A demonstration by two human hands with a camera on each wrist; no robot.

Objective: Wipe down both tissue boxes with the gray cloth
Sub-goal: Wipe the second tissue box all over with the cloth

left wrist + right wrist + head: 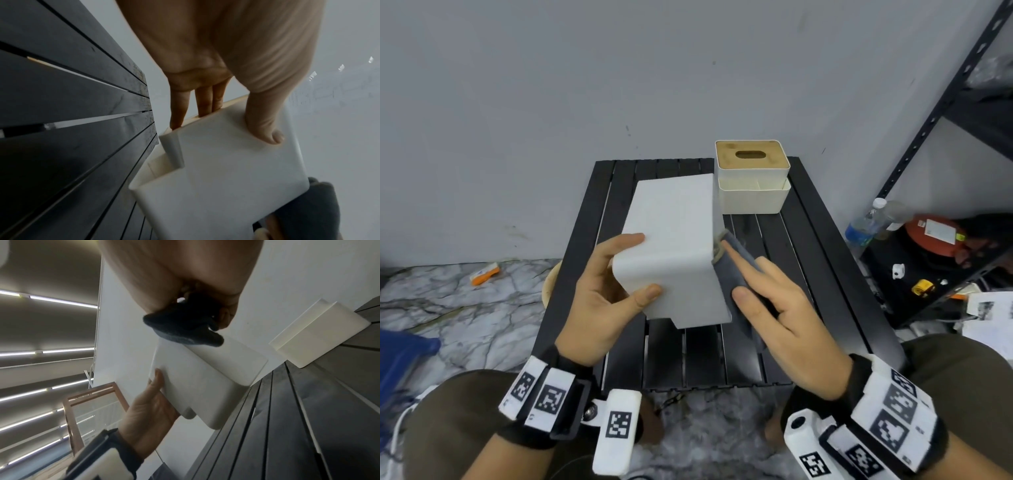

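A plain white tissue box is held tilted above the black slatted table. My left hand grips its near left corner, thumb on the facing side and fingers round the far edge. The folded gray cloth lies against the box's right side. My right hand holds it there between thumb and fingers; the right wrist view shows the cloth bunched in those fingers on the box. A second white tissue box with a wooden slotted lid stands at the table's back right.
A grey wall rises right behind the table. A black metal shelf stands to the right, with a water bottle and a red object at its foot. An orange item lies on the marble floor to the left.
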